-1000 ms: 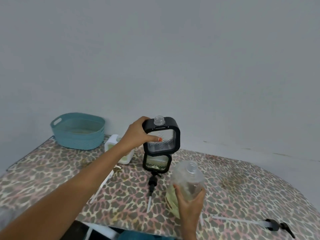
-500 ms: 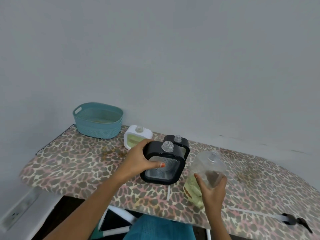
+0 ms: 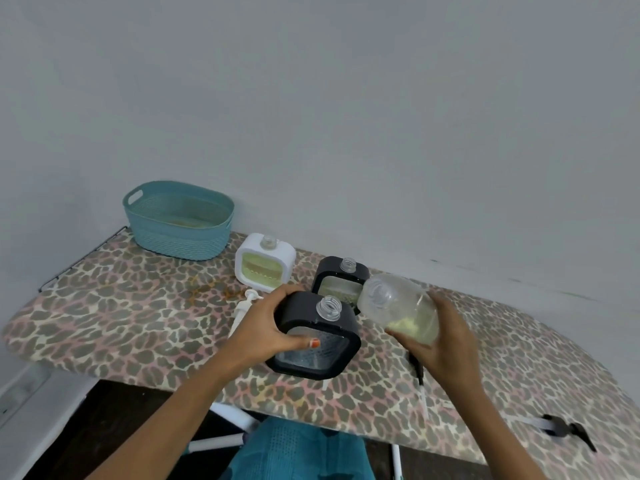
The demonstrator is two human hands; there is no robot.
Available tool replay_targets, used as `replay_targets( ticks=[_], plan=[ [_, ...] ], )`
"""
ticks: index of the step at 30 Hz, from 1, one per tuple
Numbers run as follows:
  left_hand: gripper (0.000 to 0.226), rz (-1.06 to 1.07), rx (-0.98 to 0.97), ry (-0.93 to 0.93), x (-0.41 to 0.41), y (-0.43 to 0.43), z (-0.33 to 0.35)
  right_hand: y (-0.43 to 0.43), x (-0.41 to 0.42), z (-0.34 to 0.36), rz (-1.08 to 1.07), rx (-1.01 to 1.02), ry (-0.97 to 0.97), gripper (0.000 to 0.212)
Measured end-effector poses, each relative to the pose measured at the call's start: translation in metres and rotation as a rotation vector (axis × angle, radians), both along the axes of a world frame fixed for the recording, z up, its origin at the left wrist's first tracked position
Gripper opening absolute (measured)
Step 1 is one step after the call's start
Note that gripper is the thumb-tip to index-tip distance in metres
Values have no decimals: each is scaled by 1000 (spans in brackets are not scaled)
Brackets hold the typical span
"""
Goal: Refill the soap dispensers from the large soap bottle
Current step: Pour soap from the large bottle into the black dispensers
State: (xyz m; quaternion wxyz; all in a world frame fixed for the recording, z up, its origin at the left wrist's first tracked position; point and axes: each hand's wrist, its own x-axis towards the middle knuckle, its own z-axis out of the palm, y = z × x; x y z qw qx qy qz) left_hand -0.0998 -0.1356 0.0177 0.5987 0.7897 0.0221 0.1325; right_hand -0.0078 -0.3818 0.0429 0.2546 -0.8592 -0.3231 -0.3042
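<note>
Both hands are full: the left hand (image 3: 266, 327) wraps the side of the near black dispenser (image 3: 313, 344), thumb across its clear front, and the right hand (image 3: 441, 341) clasps the large soap bottle (image 3: 398, 306) round its lower body. Over the last second the dispenser has come down from well above the board to just below the frame's centre. In the last half-second the bottle has tipped from nearly upright onto its side, so its open mouth now sits just right of and a little above the dispenser's threaded neck. That reads as the line-up for a pour; no soap is crossing yet. The bottle is clear plastic, and its small amount of pale yellow-green soap pools low by the palm, so it likely must tip further. The dispenser's window looks nearly empty. Whether its base touches the leopard-print board (image 3: 104, 306) cannot be told. Behind it a second black dispenser (image 3: 341, 284) and a white dispenser (image 3: 265, 265) stand capless.
</note>
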Motion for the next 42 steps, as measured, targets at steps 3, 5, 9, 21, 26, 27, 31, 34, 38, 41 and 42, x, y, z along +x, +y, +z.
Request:
replay_targets(
  ticks=[3, 5, 9, 21, 26, 27, 31, 34, 38, 41, 42],
  plan=[
    [61, -6, -2, 7, 2, -3, 0, -1, 4, 14, 28, -103, -199, 59],
    [58, -27, 0, 23, 3, -4, 0, -3, 8, 20, 46, -142, -264, 56],
    [62, -94, -18, 52, 4, 0, 3, -6, 18, 21, 69, -235, -298, 55],
    [58, -219, 8, 94, 3, 0, 12, -11, 31, 25, 103, -421, -432, 51],
    [59, -213, -1, 96, 7, -1, 11, -12, 31, 32, 106, -440, -473, 47],
    [59, -210, 3, 98, 7, -1, 10, -13, 31, 33, 107, -445, -494, 47],
    [61, -207, 15, 101, 8, -4, 9, -16, 35, 32, 95, -486, -498, 65],
    [60, -213, 18, 90, 9, -6, 10, -17, 36, 33, 105, -482, -535, 40],
    [58, -222, -13, 81, 10, -7, 9, -13, 33, 42, 123, -487, -521, 35],
    [58, -221, -9, 75, 10, -7, 8, -14, 32, 44, 127, -487, -525, 35],
    [58, -219, -10, 73, 10, -7, 7, -15, 32, 45, 132, -486, -536, 35]
  ],
)
